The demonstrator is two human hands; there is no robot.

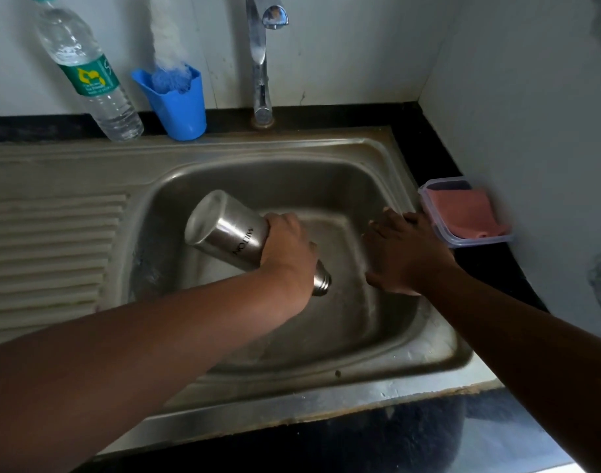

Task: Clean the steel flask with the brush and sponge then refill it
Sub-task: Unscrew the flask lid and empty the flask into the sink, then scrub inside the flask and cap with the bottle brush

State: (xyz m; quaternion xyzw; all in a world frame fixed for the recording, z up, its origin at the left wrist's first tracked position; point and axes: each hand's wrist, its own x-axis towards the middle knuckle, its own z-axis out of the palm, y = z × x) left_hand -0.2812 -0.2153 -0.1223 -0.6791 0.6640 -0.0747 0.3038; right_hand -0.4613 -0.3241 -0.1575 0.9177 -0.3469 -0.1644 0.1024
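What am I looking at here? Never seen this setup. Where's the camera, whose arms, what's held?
There is no robot: a person works with two bare hands, and the single picture comes from a wide-angle camera worn on the head, looking forward and down. That is why both forearms enter from the bottom.

The left hand grips the steel flask over the sink, tilted with its open mouth pointing down and towards the person. The right hand holds nothing; its fingers are spread above the basin's right side.

Behind the sink stand the tap, a blue cup with the brush in it, and a plastic water bottle. On the right counter sits a clear container holding a pink sponge.
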